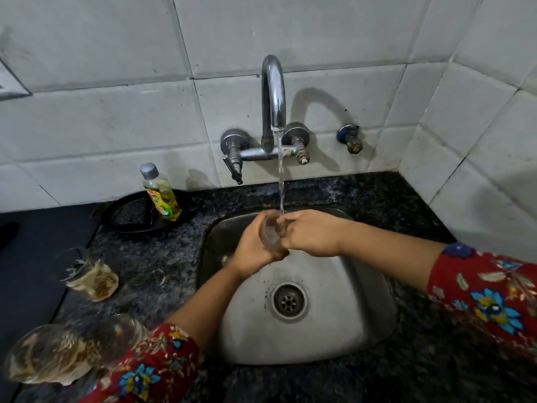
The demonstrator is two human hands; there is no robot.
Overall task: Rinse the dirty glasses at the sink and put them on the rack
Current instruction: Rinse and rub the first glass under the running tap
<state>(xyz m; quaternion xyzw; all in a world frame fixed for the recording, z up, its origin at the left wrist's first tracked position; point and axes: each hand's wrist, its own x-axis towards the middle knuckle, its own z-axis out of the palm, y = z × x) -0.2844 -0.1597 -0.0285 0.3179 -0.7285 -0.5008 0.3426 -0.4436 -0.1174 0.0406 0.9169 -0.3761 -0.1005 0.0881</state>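
Head view: glass (271, 231) clasped between left hand (254, 248) and right hand (312, 232), under tap stream.

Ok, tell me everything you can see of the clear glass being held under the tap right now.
The clear drinking glass is a small, plain transparent tumbler, held over the steel sink and tilted, its mouth up under the running water stream from the chrome tap. The left hand wraps its lower body; the right hand grips near the rim. It looks wet, with no obvious residue. Its base is partly hidden by fingers.
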